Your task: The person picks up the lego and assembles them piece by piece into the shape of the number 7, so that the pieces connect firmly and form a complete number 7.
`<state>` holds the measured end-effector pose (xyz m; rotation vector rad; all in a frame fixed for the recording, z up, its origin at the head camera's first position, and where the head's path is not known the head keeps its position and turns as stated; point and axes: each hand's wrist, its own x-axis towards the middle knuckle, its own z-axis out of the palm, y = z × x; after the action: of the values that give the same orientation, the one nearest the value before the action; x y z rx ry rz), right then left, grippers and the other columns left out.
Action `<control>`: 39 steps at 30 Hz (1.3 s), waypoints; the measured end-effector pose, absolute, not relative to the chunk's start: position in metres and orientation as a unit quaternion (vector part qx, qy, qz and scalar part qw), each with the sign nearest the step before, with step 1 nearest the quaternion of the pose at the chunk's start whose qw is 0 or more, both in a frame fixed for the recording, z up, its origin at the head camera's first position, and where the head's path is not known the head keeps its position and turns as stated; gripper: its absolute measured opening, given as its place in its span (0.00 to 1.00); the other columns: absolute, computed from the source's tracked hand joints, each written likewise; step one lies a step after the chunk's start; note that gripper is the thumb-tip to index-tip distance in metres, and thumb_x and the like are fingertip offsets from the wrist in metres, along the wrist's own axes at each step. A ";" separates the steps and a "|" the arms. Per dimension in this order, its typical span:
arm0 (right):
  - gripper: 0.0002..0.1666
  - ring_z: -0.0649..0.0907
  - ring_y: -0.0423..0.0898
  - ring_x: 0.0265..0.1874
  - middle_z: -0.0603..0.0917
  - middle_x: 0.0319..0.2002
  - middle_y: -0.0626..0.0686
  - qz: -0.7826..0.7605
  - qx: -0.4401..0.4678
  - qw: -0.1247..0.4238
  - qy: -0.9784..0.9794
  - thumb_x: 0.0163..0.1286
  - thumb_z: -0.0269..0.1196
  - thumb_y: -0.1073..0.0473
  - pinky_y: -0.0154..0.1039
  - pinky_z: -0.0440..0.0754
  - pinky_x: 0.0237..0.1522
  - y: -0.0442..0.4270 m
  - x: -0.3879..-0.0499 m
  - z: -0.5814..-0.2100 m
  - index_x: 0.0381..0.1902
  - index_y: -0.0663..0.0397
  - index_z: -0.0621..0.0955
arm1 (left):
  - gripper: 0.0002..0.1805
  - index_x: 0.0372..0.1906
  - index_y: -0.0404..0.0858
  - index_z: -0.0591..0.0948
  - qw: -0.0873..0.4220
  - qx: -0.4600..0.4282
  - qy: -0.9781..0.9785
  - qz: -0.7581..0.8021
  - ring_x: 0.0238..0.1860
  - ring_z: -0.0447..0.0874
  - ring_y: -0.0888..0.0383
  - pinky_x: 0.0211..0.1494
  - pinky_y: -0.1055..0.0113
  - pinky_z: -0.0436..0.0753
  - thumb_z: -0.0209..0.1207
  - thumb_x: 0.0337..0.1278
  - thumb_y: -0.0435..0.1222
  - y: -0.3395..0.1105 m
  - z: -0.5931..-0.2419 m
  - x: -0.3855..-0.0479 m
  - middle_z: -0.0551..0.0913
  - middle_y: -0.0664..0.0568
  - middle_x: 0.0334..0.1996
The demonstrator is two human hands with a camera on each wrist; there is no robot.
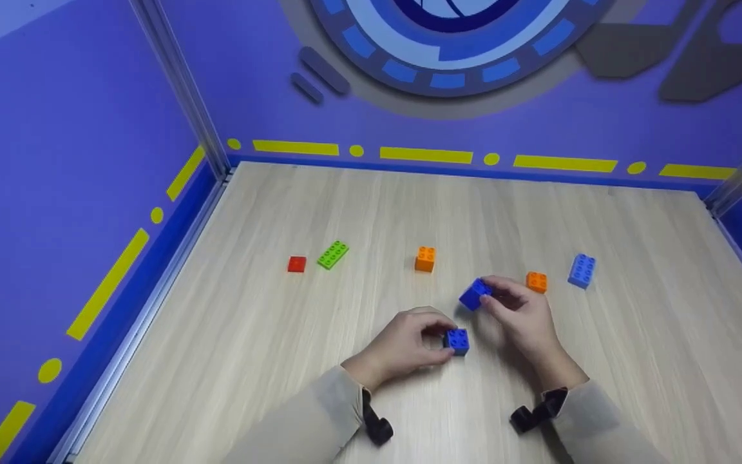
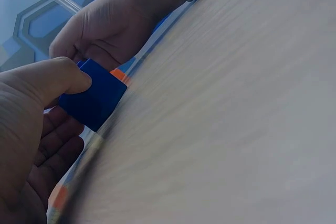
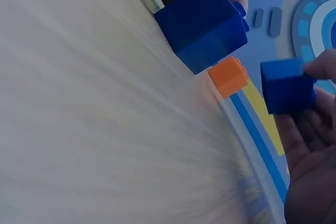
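Head | left hand (image 1: 404, 341) pinches 1 blue block (image 1: 458, 341), right hand (image 1: 531, 317) another (image 1: 473, 295) | table edge (image 1: 371, 173) distant

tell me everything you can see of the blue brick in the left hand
The dark blue brick is plain-sided and looks like plastic, with four studs in two pairs on top. The left hand pinches it between thumb and fingers. It is apart from the other held blue brick; whether it touches the table is unclear.
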<state>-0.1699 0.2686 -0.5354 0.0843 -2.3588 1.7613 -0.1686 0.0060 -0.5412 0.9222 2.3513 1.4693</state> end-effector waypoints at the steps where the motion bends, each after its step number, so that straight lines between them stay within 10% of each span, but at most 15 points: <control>1: 0.20 0.88 0.30 0.55 0.93 0.62 0.60 0.605 0.037 0.099 -0.789 0.76 0.73 0.71 0.22 0.84 0.63 0.268 -0.169 -0.535 0.63 0.63 0.90 | 0.21 0.63 0.43 0.91 0.111 0.312 0.800 0.500 0.62 0.87 0.67 0.72 0.70 0.84 0.79 0.67 0.37 0.006 -0.541 -0.168 0.92 0.54 0.61; 7: 0.18 0.91 0.35 0.57 0.94 0.56 0.40 0.642 0.095 0.098 -0.754 0.75 0.69 0.76 0.26 0.86 0.65 0.268 -0.163 -0.535 0.61 0.70 0.89 | 0.21 0.63 0.44 0.91 0.112 0.306 0.806 0.493 0.62 0.87 0.67 0.73 0.70 0.84 0.78 0.67 0.38 0.006 -0.540 -0.168 0.92 0.54 0.61; 39: 0.20 0.89 0.39 0.61 0.92 0.61 0.46 0.677 0.279 -0.009 -0.681 0.70 0.64 0.84 0.31 0.89 0.64 0.273 -0.161 -0.542 0.59 0.78 0.85 | 0.19 0.58 0.40 0.92 0.103 0.300 0.809 0.494 0.56 0.90 0.67 0.68 0.72 0.86 0.81 0.65 0.36 0.006 -0.540 -0.170 0.95 0.53 0.54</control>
<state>-0.1614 0.2729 -0.5422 0.8804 -2.1527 2.1376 -0.1705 0.0064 -0.5401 0.8854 2.3875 1.4579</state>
